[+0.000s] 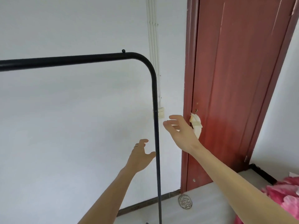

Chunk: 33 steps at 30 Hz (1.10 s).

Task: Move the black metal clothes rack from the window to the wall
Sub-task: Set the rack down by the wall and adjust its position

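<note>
Left hand: open, fingers spread, thumb just beside the upright post, no grip visible. Right hand: open, fingers curled loosely, near the post on its other side, holding nothing.

Black metal clothes rack stands upright between the hands, close to the white painted wall, top bar running left out of frame. Base hidden.

Risk: unheld, a nudge could tip the tall frame; if shifted right, its post may strike the red-brown wooden door.
</note>
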Each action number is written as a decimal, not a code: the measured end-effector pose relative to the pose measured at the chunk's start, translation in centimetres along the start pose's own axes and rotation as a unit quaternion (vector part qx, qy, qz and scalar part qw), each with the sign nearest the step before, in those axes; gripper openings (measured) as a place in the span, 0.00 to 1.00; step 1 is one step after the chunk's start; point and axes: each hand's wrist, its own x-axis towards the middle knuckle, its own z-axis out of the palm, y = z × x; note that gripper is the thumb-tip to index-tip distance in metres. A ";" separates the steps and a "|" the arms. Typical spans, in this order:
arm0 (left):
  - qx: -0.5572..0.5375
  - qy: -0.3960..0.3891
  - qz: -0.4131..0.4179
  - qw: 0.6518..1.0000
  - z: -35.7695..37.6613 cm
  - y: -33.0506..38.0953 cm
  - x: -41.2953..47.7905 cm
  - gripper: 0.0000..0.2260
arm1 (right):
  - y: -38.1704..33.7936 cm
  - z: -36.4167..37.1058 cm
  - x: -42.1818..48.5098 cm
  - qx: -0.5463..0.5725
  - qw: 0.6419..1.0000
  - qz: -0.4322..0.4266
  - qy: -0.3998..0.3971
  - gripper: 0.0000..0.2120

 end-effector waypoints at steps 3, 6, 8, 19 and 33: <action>-0.029 0.020 -0.016 0.999 1.3 1.5 3.4 0.30 | 0.3 -1.0 4.8 0.010 0.999 -0.017 -0.040 0.22; -0.049 0.055 -0.017 0.997 2.5 2.5 6.3 0.29 | 0.0 -1.1 9.5 0.032 0.995 -0.023 -0.088 0.24; -0.084 0.077 -0.022 0.993 3.8 3.1 7.9 0.19 | -0.6 -0.6 12.5 0.081 0.990 -0.011 -0.116 0.22; -0.311 0.128 -0.068 0.939 6.1 1.4 15.8 0.24 | -5.6 3.9 21.8 0.328 0.896 0.012 -0.300 0.30; -0.325 0.039 -0.036 0.944 7.8 2.5 27.3 0.25 | -2.3 3.6 31.1 0.258 0.959 0.006 -0.113 0.30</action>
